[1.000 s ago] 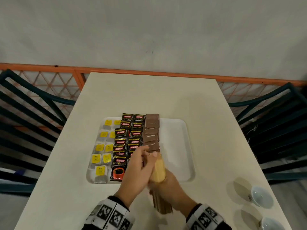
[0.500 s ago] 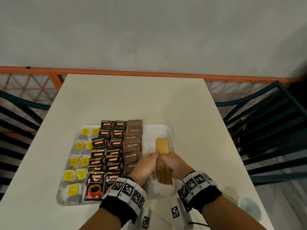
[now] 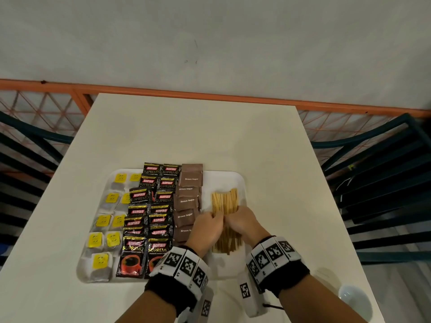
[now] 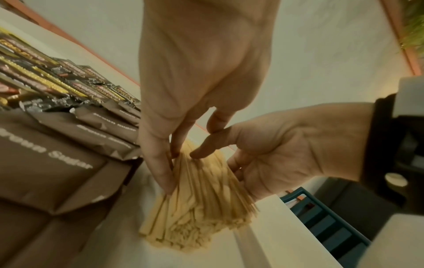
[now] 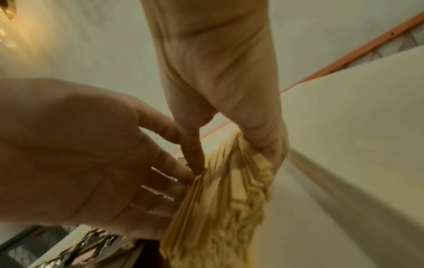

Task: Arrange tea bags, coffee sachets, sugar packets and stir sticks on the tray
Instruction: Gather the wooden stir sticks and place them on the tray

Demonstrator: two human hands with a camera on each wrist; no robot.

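both hands [image 3: 229,223] at lower centre, fingers extended, pressing the stir sticks [image 3: 225,202] on the tray [image 3: 240,183]. left of them, "brown sugar" packets [image 3: 189,199] and "kopiko supremo" sachets [image 3: 149,206].

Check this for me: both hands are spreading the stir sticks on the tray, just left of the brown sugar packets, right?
Not quite. The stir sticks lie just right of the brown sugar packets, not left, as the head view shows. Both the left hand and right hand are on them, on the tray.
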